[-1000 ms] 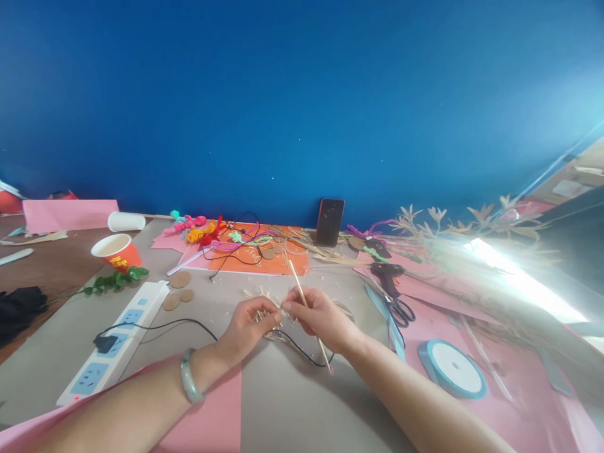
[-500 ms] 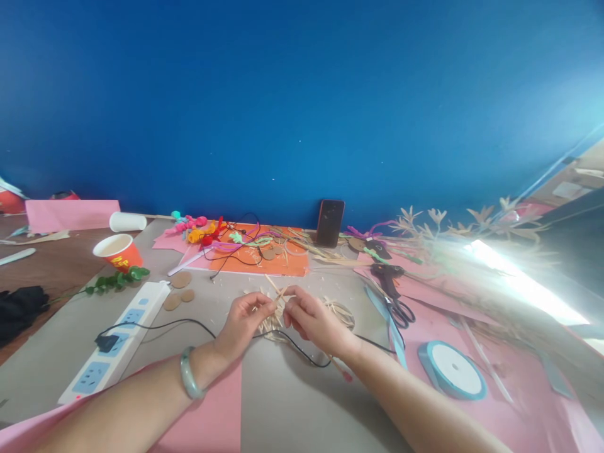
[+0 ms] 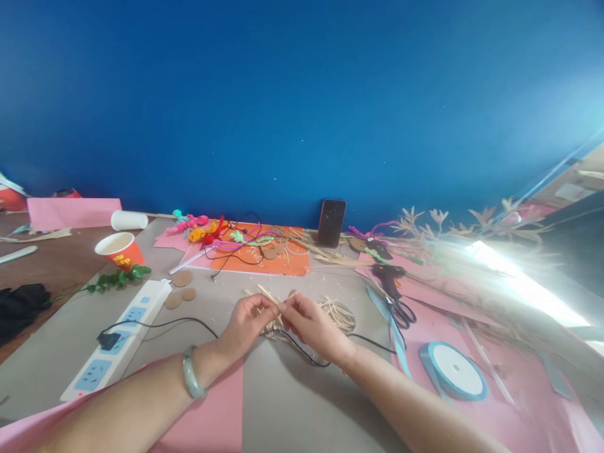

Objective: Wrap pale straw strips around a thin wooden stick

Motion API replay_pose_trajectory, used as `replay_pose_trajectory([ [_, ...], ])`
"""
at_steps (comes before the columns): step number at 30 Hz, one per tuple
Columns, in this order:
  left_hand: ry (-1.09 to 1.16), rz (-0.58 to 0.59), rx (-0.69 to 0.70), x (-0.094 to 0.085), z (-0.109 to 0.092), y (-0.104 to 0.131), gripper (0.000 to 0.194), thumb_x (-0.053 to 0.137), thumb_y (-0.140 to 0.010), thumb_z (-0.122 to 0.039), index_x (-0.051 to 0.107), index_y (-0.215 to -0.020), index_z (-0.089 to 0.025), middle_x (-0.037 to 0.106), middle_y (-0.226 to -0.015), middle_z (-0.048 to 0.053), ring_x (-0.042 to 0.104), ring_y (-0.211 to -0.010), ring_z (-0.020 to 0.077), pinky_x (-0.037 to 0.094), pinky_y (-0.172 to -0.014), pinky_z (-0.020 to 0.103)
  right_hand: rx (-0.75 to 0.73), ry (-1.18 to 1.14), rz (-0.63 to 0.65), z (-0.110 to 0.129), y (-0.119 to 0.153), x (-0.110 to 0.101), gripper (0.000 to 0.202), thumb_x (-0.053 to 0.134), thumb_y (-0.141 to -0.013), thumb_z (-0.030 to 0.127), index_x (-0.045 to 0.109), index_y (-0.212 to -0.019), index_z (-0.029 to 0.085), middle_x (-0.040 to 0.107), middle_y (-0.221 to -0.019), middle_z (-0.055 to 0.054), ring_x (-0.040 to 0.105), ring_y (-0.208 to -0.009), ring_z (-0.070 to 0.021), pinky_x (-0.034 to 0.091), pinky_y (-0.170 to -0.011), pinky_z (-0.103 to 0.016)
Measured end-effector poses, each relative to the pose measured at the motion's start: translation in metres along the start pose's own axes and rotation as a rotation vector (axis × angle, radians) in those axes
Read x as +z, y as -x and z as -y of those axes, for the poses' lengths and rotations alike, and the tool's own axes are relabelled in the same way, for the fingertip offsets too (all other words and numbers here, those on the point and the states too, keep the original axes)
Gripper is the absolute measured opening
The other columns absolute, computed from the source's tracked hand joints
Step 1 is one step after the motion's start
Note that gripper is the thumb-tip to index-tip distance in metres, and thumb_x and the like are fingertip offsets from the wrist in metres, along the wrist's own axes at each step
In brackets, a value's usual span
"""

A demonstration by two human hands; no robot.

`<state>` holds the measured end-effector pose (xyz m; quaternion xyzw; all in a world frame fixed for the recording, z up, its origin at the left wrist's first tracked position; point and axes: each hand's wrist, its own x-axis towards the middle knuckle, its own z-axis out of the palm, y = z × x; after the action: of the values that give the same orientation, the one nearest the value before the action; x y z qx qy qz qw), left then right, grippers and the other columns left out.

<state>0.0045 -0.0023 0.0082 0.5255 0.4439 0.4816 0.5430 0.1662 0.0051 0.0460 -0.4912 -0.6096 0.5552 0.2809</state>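
My left hand (image 3: 249,319), with a pale green bangle (image 3: 192,372) on its wrist, pinches a thin pale strip (image 3: 268,294). Right beside it, fingertips touching, my right hand (image 3: 311,322) is closed on the same strip or a crossing one. Part of the strips is hidden by the fingers. Beneath and behind the hands lies a loose pile of pale strips (image 3: 272,327), and a second coiled bundle (image 3: 340,313) rests just right of my right hand. A black cable (image 3: 299,347) runs below both hands.
A white power strip (image 3: 120,340), cork discs (image 3: 182,279) and an orange paper cup (image 3: 120,250) are at left. A phone (image 3: 331,223) stands at the wall. Scissors (image 3: 402,312), a glue gun (image 3: 389,277) and a ribbon roll (image 3: 453,371) lie at right.
My right hand has turned slightly and its fingertips have come together with those of my left hand. The crossed strips now show less between the fingers. The pink-tipped stick below my right wrist is mostly hidden.
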Motion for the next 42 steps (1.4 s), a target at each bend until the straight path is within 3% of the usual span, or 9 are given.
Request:
replay_pose_trajectory([
  [11,-0.038,0.037,0.033,-0.003,-0.006,-0.001,0.023,0.064,-0.079,-0.036,0.063,-0.07,-0.015,0.06,-0.071,0.001,0.052,-0.072,0.0139,0.038,-0.07,0.026,0.175,-0.461,0.122,0.007,-0.001,-0.006,0.037,0.064,-0.076,0.045,0.038,-0.066,0.02,0.044,-0.049,0.009,0.017,-0.035,-0.0022,0.007,-0.035,-0.018],
  [24,0.038,0.016,0.021,-0.003,-0.008,-0.001,0.018,0.066,-0.078,-0.031,0.063,-0.07,-0.016,0.056,-0.07,0.0,0.049,-0.069,0.0117,0.038,-0.068,0.024,0.186,-0.558,0.05,0.021,0.0,-0.027,0.039,0.068,-0.072,0.041,0.036,-0.065,0.021,0.041,-0.049,0.008,0.015,-0.036,-0.0021,0.005,-0.036,-0.019],
  [28,0.041,-0.001,0.019,-0.002,-0.006,-0.001,0.017,0.065,-0.079,-0.031,0.064,-0.072,-0.016,0.058,-0.071,0.0,0.051,-0.071,0.0125,0.038,-0.07,0.024,0.142,-0.602,-0.047,0.024,-0.004,-0.04,0.038,0.069,-0.071,0.041,0.037,-0.068,0.021,0.039,-0.05,0.009,0.013,-0.037,-0.002,0.005,-0.035,-0.018],
  [32,0.044,-0.01,0.019,-0.002,-0.004,-0.001,0.018,0.065,-0.079,-0.032,0.065,-0.073,-0.016,0.058,-0.071,0.001,0.05,-0.07,0.0127,0.038,-0.07,0.024,0.108,-0.546,-0.101,0.022,-0.006,-0.042,0.037,0.068,-0.071,0.042,0.038,-0.069,0.021,0.042,-0.053,0.009,0.016,-0.037,-0.0021,0.008,-0.035,-0.018],
  [38,0.01,0.017,0.042,-0.003,-0.006,-0.001,0.02,0.063,-0.081,-0.033,0.065,-0.072,-0.015,0.06,-0.07,0.001,0.051,-0.07,0.0127,0.039,-0.069,0.024,0.091,-0.306,0.071,0.007,-0.004,-0.017,0.032,0.071,-0.07,0.038,0.046,-0.076,0.02,0.038,-0.049,0.01,0.027,-0.04,-0.0047,0.017,-0.038,-0.018],
  [42,-0.007,0.032,0.044,-0.003,-0.003,0.0,0.021,0.064,-0.08,-0.035,0.066,-0.073,-0.015,0.062,-0.072,0.002,0.053,-0.072,0.014,0.04,-0.07,0.025,0.072,-0.215,0.089,-0.001,-0.002,-0.006,0.033,0.068,-0.074,0.044,0.046,-0.077,0.02,0.04,-0.05,0.01,0.028,-0.04,-0.0048,0.018,-0.037,-0.018],
])
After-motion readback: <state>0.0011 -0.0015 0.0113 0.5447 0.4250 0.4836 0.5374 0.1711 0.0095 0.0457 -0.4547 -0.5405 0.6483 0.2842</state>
